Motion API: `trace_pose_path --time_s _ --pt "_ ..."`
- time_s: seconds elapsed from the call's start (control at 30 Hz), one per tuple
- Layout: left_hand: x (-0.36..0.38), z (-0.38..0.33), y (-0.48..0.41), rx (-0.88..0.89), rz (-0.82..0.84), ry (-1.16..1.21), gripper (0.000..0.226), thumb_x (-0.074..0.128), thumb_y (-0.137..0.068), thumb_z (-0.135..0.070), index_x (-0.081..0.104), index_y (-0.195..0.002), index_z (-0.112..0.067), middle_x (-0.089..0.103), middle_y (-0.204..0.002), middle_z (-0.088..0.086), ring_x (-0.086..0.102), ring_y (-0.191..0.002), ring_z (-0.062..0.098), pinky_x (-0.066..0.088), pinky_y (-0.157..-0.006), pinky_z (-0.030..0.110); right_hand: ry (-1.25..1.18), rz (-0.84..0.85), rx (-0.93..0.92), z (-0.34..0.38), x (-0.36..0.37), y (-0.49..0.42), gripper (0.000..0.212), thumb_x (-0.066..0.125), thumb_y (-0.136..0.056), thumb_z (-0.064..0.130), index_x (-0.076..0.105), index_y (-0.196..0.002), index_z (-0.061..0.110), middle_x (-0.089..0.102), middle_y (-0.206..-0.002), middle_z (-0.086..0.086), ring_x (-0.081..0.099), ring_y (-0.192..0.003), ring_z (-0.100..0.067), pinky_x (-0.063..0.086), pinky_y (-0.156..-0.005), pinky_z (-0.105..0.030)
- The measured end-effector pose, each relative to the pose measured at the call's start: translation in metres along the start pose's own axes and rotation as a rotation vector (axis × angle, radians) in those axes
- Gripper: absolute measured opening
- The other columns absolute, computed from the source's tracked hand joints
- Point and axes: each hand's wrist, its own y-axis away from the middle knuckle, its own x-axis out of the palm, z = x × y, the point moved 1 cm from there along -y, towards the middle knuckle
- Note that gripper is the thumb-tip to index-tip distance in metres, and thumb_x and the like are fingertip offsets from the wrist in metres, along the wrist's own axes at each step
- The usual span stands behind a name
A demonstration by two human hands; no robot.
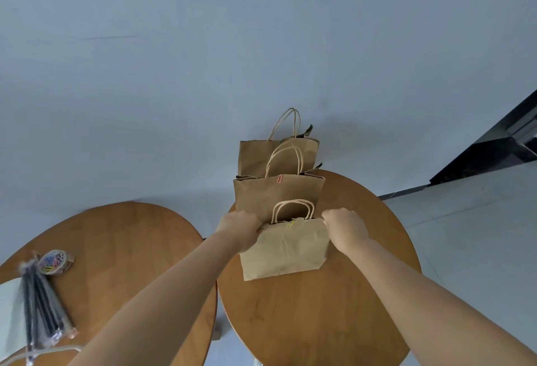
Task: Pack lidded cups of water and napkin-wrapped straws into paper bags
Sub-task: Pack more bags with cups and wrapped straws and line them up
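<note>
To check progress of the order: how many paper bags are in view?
3, in a row on the right table: nearest bag, gripped by left hand and right hand; middle bag; far bag.

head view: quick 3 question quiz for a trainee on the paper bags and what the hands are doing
1. True or false: the left hand and the right hand each grip a top corner of the nearest paper bag.
2. Counting that one, how many bags make up the row at the round wooden table? A two, B three, C five.
3. What colour is the paper clip on the nearest paper bag's top edge?

Key: 1 true; 2 B; 3 yellow.
</note>
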Motion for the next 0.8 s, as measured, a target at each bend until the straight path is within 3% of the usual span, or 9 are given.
trace_pose_path --time_s 0.23,0.33,0.43,0.57,0.7,0.8 --pt "-0.001 0.000 0.009 -0.042 -0.046 0.025 0.026 0.035 -0.099 -0.017 0.057 -0.086 -0.014 0.056 -0.082 0.004 0.050 -0.073 0.021 0.038 -0.061 0.028 -0.014 -0.030 0.011 0.007 -0.001 0.008 0.021 0.043 -0.097 0.008 0.051 -0.078 0.015 0.062 -0.086 -0.004 0.060 -0.078 -0.019 0.047 -0.066 -0.027" --pt "-0.007 0.000 0.017 -0.081 -0.058 0.096 0.021 0.036 -0.096 -0.011 0.054 -0.086 -0.013 0.046 -0.070 0.000 0.049 -0.073 0.021 0.037 -0.061 0.029 -0.033 -0.107 0.022 0.011 -0.006 0.017 0.016 0.041 -0.099 0.012 0.057 -0.102 0.011 0.062 -0.100 -0.005 0.059 -0.090 -0.020 0.045 -0.069 -0.027" --pt "-0.021 0.001 0.031 -0.104 -0.072 0.128 0.022 0.036 -0.089 0.001 0.054 -0.091 -0.012 0.042 -0.069 0.000 0.047 -0.073 0.021 0.038 -0.062 0.028 -0.038 -0.161 0.033 0.017 -0.016 0.033 0.021 0.039 -0.100 0.018 0.055 -0.112 0.010 0.060 -0.108 -0.004 0.058 -0.098 -0.021 0.049 -0.077 -0.029" --pt "-0.033 0.006 0.062 -0.115 -0.095 0.176 0.034 0.036 -0.088 0.001 0.055 -0.114 -0.011 0.060 -0.104 0.008 0.053 -0.087 0.022 0.046 -0.071 0.029 -0.008 -0.172 0.045 0.032 -0.027 0.063 0.019 0.038 -0.098 0.013 0.053 -0.110 0.010 0.058 -0.111 -0.005 0.055 -0.101 -0.022 0.040 -0.072 -0.027" --pt "-0.035 0.025 0.116 -0.119 -0.170 0.145 0.035 0.040 -0.093 -0.008 0.053 -0.125 -0.013 0.059 -0.112 0.002 0.058 -0.108 0.024 0.046 -0.078 0.029 -0.078 -0.165 0.007 0.064 -0.039 0.106 0.028 0.036 -0.099 0.019 0.053 -0.118 0.009 0.058 -0.116 -0.008 0.056 -0.105 -0.026 0.047 -0.082 -0.034" --pt "-0.036 0.046 0.175 -0.127 -0.197 0.120 0.037 0.040 -0.096 -0.014 0.047 -0.132 -0.013 0.055 -0.126 0.004 0.053 -0.115 0.024 0.044 -0.083 0.030 -0.120 -0.197 -0.050 0.106 -0.045 0.140 0.030 0.034 -0.100 0.022 0.051 -0.120 0.008 0.058 -0.115 -0.009 0.056 -0.102 -0.026 0.044 -0.076 -0.032"
